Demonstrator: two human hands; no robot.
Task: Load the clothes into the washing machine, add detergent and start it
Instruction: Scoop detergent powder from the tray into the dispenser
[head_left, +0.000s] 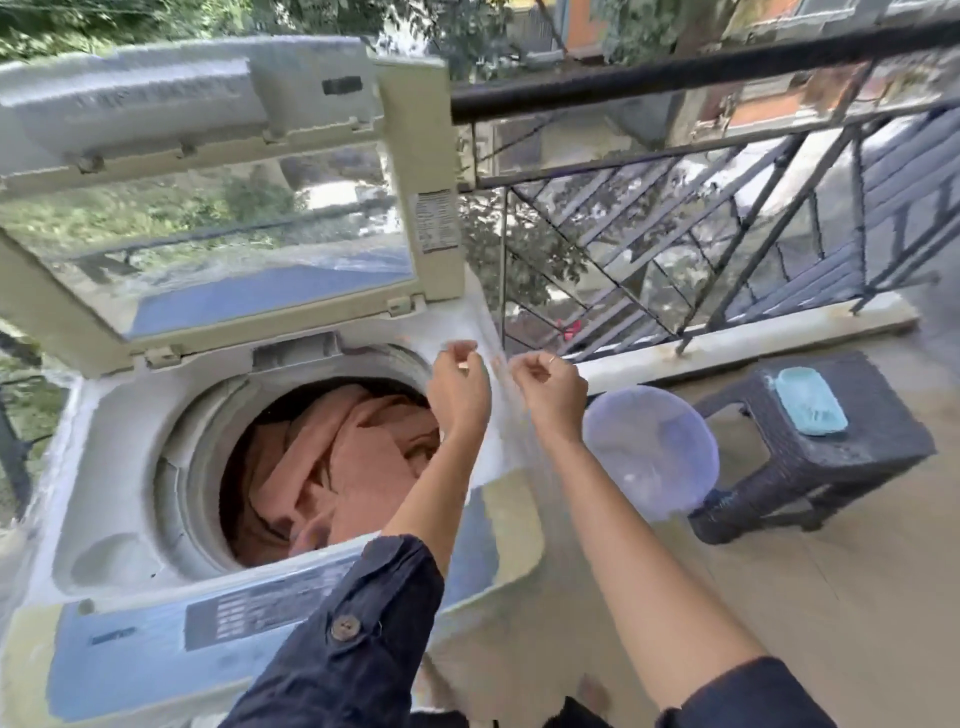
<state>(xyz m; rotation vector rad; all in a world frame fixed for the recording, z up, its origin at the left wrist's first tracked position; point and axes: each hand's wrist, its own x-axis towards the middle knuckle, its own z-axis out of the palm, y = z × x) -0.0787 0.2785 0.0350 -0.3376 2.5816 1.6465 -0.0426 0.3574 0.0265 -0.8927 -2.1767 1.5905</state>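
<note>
The clothes (332, 457) lie inside the drum (174, 467). They look soft, limp and light while dry, so a bunched fold probably gives the best hold. The left hand (457, 389) and right hand (550, 389) hover over the drum's far right rim with fingers curled; I cannot tell whether they pinch anything.

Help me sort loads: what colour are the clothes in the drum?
Plain salmon-orange clothes, seen in the head view.

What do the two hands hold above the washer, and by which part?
The left hand and the right hand each seem to pinch a thin clear sheet by its top edge. Blur leaves this uncertain.
</note>
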